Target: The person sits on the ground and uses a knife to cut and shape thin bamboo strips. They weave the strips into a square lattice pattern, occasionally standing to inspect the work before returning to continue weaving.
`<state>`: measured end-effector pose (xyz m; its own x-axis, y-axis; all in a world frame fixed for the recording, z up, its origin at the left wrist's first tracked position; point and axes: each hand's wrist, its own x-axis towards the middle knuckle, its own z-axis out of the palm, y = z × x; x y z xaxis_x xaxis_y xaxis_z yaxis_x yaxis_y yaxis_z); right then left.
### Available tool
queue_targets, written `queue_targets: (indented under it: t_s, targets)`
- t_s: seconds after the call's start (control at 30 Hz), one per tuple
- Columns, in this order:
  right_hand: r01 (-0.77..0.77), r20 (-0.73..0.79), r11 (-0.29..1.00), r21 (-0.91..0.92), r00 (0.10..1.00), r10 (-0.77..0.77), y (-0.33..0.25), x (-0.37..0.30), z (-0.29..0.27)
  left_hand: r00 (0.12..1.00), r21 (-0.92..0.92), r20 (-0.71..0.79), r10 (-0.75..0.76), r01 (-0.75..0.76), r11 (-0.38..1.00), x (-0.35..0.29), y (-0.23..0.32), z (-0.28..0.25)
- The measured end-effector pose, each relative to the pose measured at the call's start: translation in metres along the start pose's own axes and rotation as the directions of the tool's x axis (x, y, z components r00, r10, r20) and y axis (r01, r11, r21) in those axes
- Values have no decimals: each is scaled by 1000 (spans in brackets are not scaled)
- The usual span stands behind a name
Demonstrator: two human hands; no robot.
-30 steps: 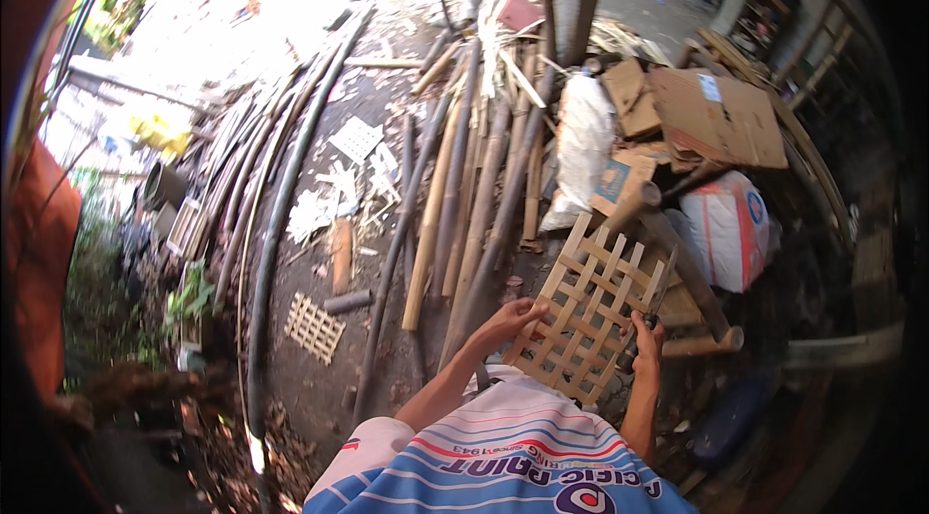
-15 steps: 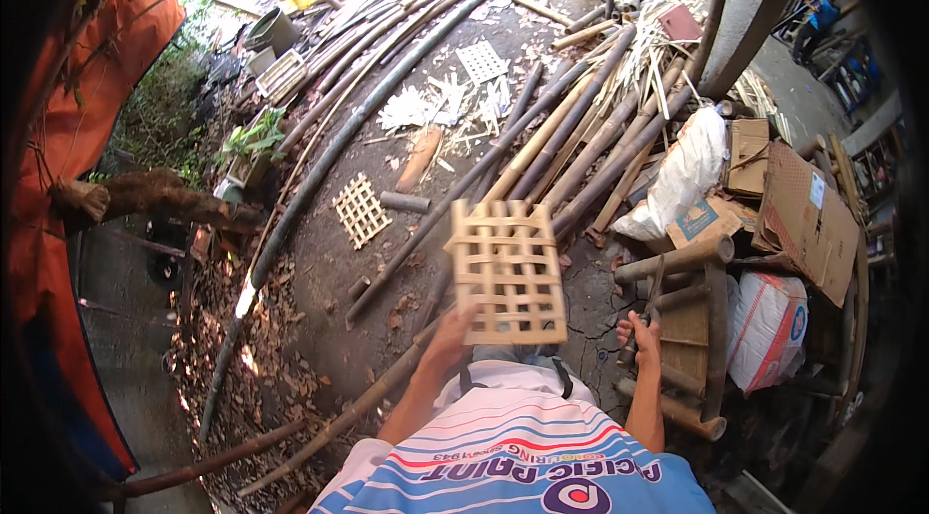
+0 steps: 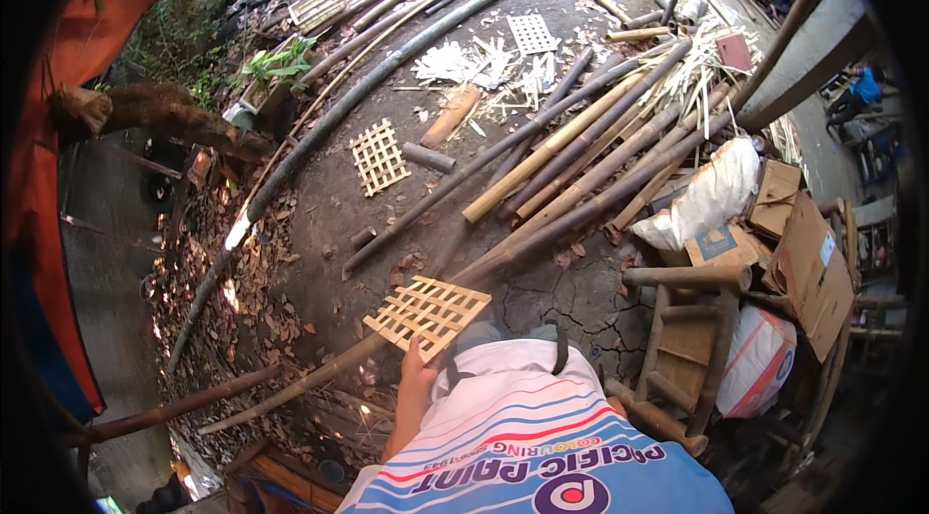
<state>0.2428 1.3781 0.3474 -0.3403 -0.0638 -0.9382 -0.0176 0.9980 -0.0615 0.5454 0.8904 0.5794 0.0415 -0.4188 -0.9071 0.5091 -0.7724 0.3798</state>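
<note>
My left hand [image 3: 416, 377] is closed on the near edge of a woven bamboo lattice panel [image 3: 429, 314]. The panel is tilted out in front of my left side, its pale strips crossing with square gaps. My right hand is hidden beside my body, so whatever it holds cannot be seen. On the ground ahead lies a similar lattice panel [image 3: 379, 158], next to a short bamboo piece [image 3: 429, 157]. Farther off, a whiter lattice panel [image 3: 532, 34] lies near a heap of pale split strips [image 3: 466, 66].
Long bamboo poles [image 3: 581, 141] lie in a pile ahead to the right. A bamboo bench [image 3: 687, 349] stands close on my right, beside a white sack [image 3: 757, 359] and cardboard boxes [image 3: 808, 262]. A long dark pole [image 3: 373, 107] curves across the left, past dry leaves [image 3: 261, 291].
The lattice panel in my left hand has swung left and lower, tilting flatter. My right hand and the knife-like tool in it have dropped out of sight. The view has shifted.
</note>
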Motion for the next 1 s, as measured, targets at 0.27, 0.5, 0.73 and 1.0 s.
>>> queue_targets:
  t_s: [0.27,0.5,0.73,1.0]
  targets:
    - [86,-396,967,241,918,17,-197,-43,-51,983,115,165,77,-97,989,7,41,-56]
    - [362,-267,906,218,915,-301,-354,-101,-91,978,5,146,147,-149,989,32,65,-82]
    - [306,-258,945,-111,910,-325,-420,-104,-89,972,-23,212,102,-99,995,57,80,-64]
    - [98,-213,995,-3,972,-96,-502,-100,-75,947,-1,295,131,-136,991,103,177,33]
